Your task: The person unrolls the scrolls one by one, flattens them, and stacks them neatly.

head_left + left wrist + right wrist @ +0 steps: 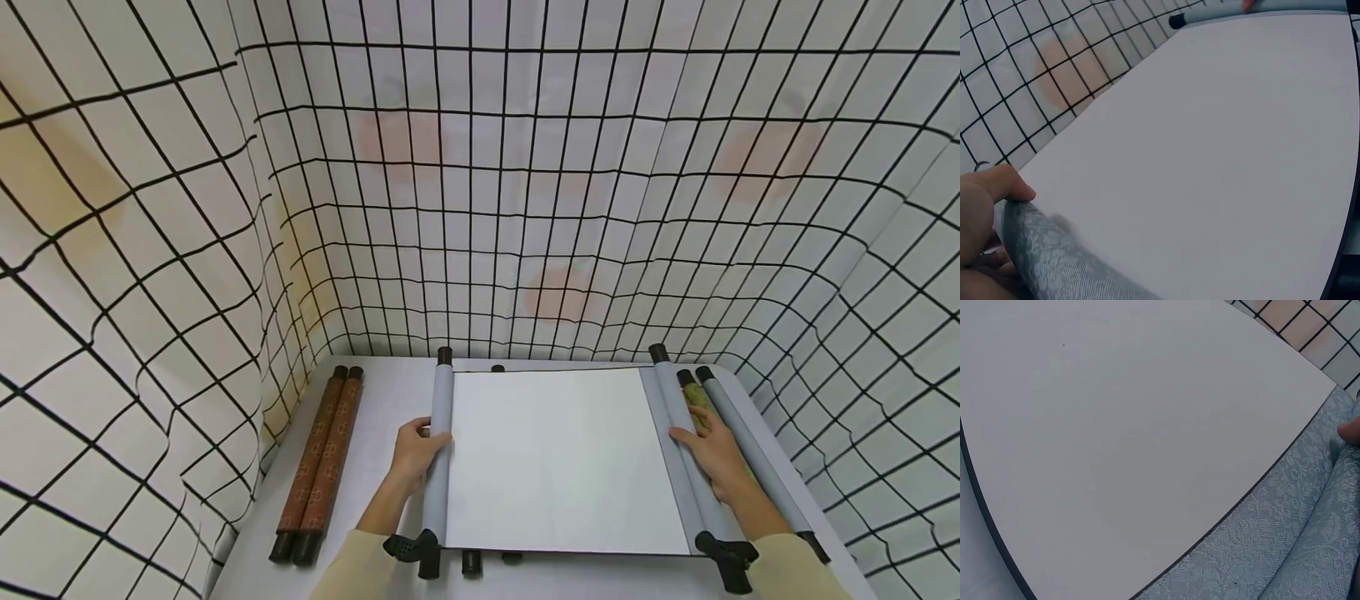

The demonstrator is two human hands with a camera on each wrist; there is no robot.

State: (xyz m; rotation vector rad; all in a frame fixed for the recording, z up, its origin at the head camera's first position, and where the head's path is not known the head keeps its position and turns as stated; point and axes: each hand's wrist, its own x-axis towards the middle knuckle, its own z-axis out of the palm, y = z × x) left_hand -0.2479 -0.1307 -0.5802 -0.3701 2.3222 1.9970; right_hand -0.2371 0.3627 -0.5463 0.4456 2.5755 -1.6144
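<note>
A scroll with blank white paper (558,458) lies spread between two grey-blue brocade rolls with black end knobs. My left hand (414,452) grips the left roll (442,400) near its middle, the thumb on top and the other fingers curled behind it. On the opposite side my right hand (716,454) holds the right roll (667,392), its thumb lying on the brocade. A brocade strip (1241,550) shows beside the paper in the right wrist view. The left wrist view shows the left thumb (1016,187) pressing the edge of its roll.
Two reddish-brown patterned scrolls (341,442) lie side by side at the left of the white table (382,500). A yellow-green scroll (697,398) and a grey one (750,450) lie at the right. Black knobs (472,563) stick out beneath the paper. Black netting (540,51) surrounds the table.
</note>
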